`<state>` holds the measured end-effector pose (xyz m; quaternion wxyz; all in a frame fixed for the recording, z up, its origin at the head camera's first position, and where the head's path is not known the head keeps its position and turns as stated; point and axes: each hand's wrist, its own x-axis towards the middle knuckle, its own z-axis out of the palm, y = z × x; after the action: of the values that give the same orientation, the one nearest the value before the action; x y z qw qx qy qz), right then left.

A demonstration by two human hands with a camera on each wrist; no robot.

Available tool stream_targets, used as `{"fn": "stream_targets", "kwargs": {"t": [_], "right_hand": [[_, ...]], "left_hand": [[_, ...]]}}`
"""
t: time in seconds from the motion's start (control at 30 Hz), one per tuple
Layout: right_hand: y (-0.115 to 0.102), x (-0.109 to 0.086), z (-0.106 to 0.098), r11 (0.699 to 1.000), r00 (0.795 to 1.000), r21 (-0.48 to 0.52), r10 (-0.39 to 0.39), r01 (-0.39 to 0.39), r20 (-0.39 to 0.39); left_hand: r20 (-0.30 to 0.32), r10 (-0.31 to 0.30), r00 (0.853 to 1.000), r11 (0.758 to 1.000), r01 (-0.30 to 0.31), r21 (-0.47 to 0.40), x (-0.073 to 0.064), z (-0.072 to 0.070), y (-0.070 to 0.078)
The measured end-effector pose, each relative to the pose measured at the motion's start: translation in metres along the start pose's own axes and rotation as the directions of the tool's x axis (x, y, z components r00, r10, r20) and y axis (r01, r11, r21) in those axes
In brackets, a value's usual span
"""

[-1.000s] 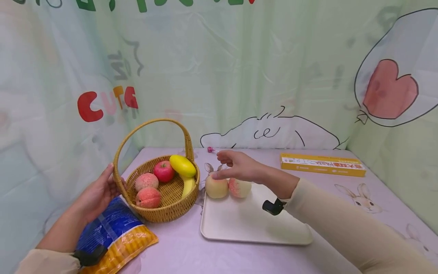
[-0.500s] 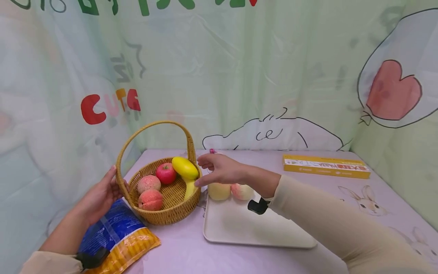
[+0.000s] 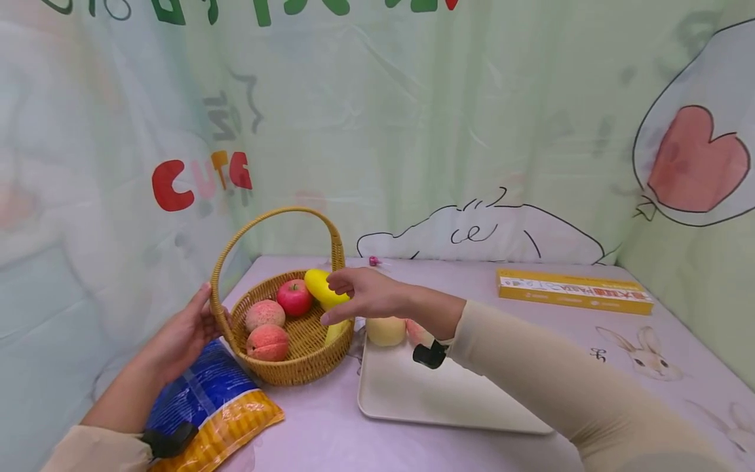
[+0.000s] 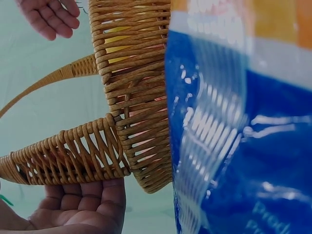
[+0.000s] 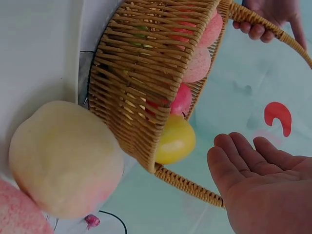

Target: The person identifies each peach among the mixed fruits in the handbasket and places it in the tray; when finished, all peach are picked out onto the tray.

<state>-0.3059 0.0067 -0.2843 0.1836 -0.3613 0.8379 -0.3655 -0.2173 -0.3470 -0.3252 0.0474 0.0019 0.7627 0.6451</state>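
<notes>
L. hand (image 3: 184, 337): fingers are curling round L side of handle (image 3: 337, 252); grip is holding wicker basket (image 3: 307, 368).
R. hand (image 3: 371, 294): is hovering over R rim of basket, close to yellow fruit (image 3: 318, 283); grip is hanging wide, thumb & fingers apart.
Basket posn.: is sitting on L side of scene, just beside tray (image 3: 436, 390), handle up.
Basket contents: 2 pink peaches (image 3: 265, 316) are lying on L side; red apple (image 3: 295, 298) is sitting btwn. peaches & yellow fruit; banana (image 3: 337, 333) is lying at R wall, partly hidden by R. hand.
Tray contents: 2 pale peaches (image 3: 386, 332) are resting at far L corner, 1 partly hidden by R. forearm.
Bag (image 3: 206, 393): blue/orange, is lying nr. basket, below L. hand.
Pasta box (image 3: 575, 291): yellow, is lying flat at far R of surface (image 3: 318, 426).
</notes>
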Motion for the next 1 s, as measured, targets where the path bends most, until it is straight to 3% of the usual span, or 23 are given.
{"fn": "stream_targets", "kwargs": {"t": [0.2, 0.6, 1.0], "right_hand": [[-0.007, 0.015, 0.009, 1.000, 0.999, -0.013, -0.022, 0.023, 0.038], [-0.016, 0.047, 0.024, 0.997, 0.996, -0.066, -0.044, 0.049, 0.080], [-0.032, 0.076, 0.053, 0.967, 0.990, -0.235, -0.067, 0.096, 0.128]], "left_hand": [[-0.005, 0.035, 0.999, 0.999, -0.035, 0.013, -0.001, 0.001, -0.003], [0.011, 0.045, 0.999, 0.999, -0.045, 0.019, 0.004, 0.004, -0.001], [-0.010, 0.034, 0.999, 0.999, -0.034, 0.025, 0.001, 0.003, -0.002]]}}
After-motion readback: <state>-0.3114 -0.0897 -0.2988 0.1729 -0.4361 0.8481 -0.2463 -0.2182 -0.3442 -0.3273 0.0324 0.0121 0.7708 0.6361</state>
